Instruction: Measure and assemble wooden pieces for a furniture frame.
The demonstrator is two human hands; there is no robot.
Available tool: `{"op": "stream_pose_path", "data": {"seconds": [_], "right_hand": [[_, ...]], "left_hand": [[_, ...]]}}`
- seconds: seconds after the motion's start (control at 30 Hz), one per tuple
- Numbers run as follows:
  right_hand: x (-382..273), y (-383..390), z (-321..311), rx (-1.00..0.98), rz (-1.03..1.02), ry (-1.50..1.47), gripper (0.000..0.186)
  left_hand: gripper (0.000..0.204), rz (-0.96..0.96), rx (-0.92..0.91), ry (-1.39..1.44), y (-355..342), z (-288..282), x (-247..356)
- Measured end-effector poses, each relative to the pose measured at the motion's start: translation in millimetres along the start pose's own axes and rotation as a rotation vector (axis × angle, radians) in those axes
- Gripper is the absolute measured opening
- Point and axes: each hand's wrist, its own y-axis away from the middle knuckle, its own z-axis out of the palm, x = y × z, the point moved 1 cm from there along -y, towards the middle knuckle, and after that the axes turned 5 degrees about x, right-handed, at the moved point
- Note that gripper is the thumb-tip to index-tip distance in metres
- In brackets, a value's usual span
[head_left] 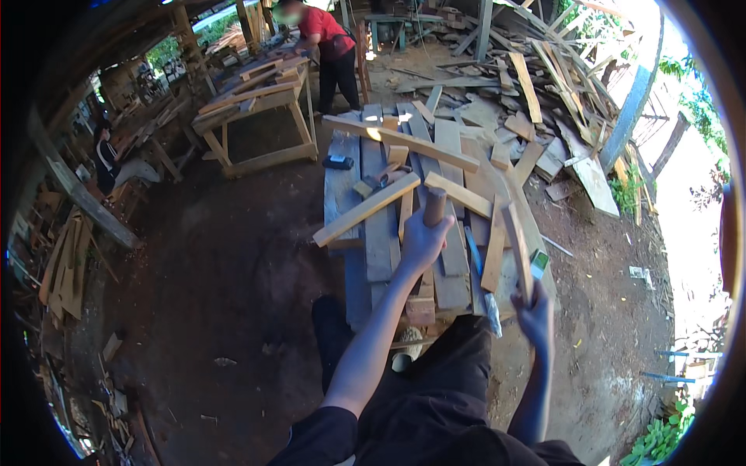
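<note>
My left hand (pixel 426 242) is closed around a short, brown, rounded piece of wood (pixel 435 208), held upright above the plank workbench. To its right, my right hand (pixel 535 312) grips the lower end of a narrow wooden strip (pixel 519 250), which tilts up and away from me. Below my left hand lie grey planks (pixel 451 287). Two lighter wooden bars, a left bar (pixel 365 210) and a right bar (pixel 458 194), slant outward just beyond it. A thin blue tool (pixel 472 247) lies between my hands, and a green and white box (pixel 538 264) sits beside the strip.
A long beam (pixel 400 143) crosses the bench's far part, near a small black object (pixel 338 162). Scrap boards (pixel 544 101) heap up at the back right. A person in red (pixel 330 39) leans over another wooden table (pixel 256 101); another person (pixel 109 159) sits at far left.
</note>
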Motion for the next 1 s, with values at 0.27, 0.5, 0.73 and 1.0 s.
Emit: {"op": "stream_pose_path", "data": {"seconds": [0.27,0.5,0.73,1.0], "right_hand": [[-28,49,47,0.096,0.367,-0.975,0.014],[-12,58,72,0.162,0.217,-0.737,0.016],[-5,61,80,0.081,0.247,-0.688,0.018],[-35,59,96,-0.065,0.450,-0.716,0.018]], "left_hand": [[0.022,0.037,-0.029,-0.030,5,2,7],[0.025,0.070,-0.055,-0.018,13,10,12],[0.025,0.099,-0.072,-0.031,19,8,14],[0.019,0.165,-0.069,-0.030,27,8,11]]}}
